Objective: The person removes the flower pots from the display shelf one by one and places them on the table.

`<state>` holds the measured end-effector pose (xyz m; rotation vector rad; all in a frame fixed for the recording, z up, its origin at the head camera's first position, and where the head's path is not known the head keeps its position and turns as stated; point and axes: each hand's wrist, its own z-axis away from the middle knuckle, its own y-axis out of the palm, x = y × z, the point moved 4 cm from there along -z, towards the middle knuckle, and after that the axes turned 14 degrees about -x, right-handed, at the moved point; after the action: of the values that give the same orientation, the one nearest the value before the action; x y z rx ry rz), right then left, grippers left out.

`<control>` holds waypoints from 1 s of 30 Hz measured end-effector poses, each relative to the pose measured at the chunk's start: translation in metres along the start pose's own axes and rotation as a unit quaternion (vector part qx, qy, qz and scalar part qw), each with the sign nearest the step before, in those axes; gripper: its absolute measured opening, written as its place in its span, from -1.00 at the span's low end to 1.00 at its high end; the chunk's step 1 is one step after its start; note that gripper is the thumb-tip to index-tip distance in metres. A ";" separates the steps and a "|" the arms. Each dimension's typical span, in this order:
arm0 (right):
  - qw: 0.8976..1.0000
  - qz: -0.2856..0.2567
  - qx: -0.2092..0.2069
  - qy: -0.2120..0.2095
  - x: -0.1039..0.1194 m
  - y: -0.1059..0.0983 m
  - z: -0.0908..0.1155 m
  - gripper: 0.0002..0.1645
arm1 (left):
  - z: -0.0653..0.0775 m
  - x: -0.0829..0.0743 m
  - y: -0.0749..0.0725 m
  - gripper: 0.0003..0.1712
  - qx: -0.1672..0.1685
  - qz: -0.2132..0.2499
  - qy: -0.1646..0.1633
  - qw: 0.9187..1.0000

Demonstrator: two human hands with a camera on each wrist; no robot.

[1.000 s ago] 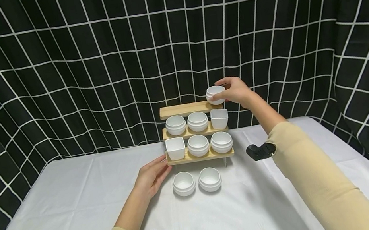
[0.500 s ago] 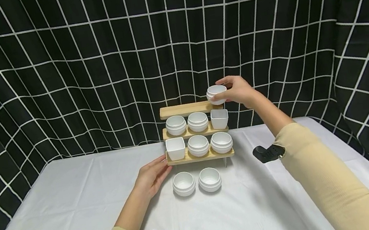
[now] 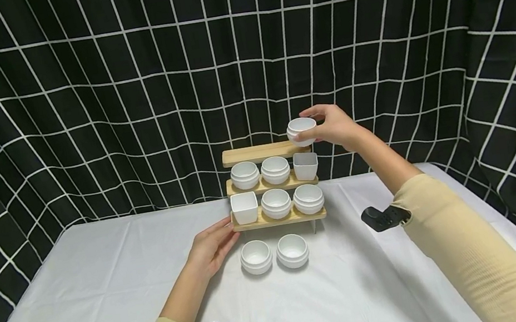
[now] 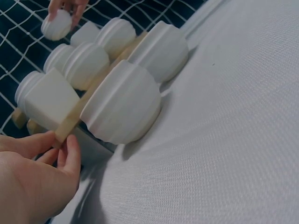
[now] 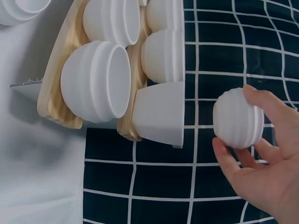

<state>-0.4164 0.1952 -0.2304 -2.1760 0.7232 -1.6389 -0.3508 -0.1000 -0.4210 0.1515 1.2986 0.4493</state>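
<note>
My right hand (image 3: 334,127) grips a small round white bowl (image 3: 301,131) by its sides, at the right end of the bare top tier (image 3: 257,154) of a three-tier wooden stand. Whether the bowl touches that tier I cannot tell. In the right wrist view, the bowl (image 5: 236,119) sits between thumb and fingers. My left hand (image 3: 208,250) pinches the left end of the lowest tier (image 4: 70,123), beside a square white bowl (image 3: 244,208). Two round bowls (image 3: 276,203) share that tier. The middle tier holds two round bowls (image 3: 245,175) and a square bowl (image 3: 306,166) on the right.
Two more round white bowls (image 3: 256,257) stand on the white tablecloth (image 3: 122,295) in front of the stand. A black curtain with a white grid (image 3: 152,99) hangs close behind. Black wrist devices (image 3: 386,217) stick out from both sleeves.
My right forearm has swung outward to the right, while the bowl in that hand has stayed nearly in place. The left hand keeps its hold on the lowest tier.
</note>
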 end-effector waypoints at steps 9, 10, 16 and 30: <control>1.000 0.002 0.001 -0.011 -0.001 -0.001 0.006 -0.16 | 0.000 0.000 0.001 -0.47 0.005 0.003 0.006 1.000; 1.000 0.001 0.001 -0.012 -0.002 -0.001 0.007 -0.16 | 0.001 0.000 0.001 -0.47 0.005 0.003 0.006 1.000; 1.000 -0.002 0.003 -0.016 -0.004 -0.005 0.010 -0.14 | 0.001 0.000 0.000 -0.47 0.000 0.005 0.001 1.000; 1.000 -0.013 0.012 -0.020 -0.003 -0.004 0.025 -0.17 | 0.000 0.001 0.000 -0.49 -0.010 0.001 -0.003 1.000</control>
<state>-0.3927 0.1992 -0.2382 -2.2043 0.6639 -1.6022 -0.3506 -0.1000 -0.4220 0.1372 1.2883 0.4641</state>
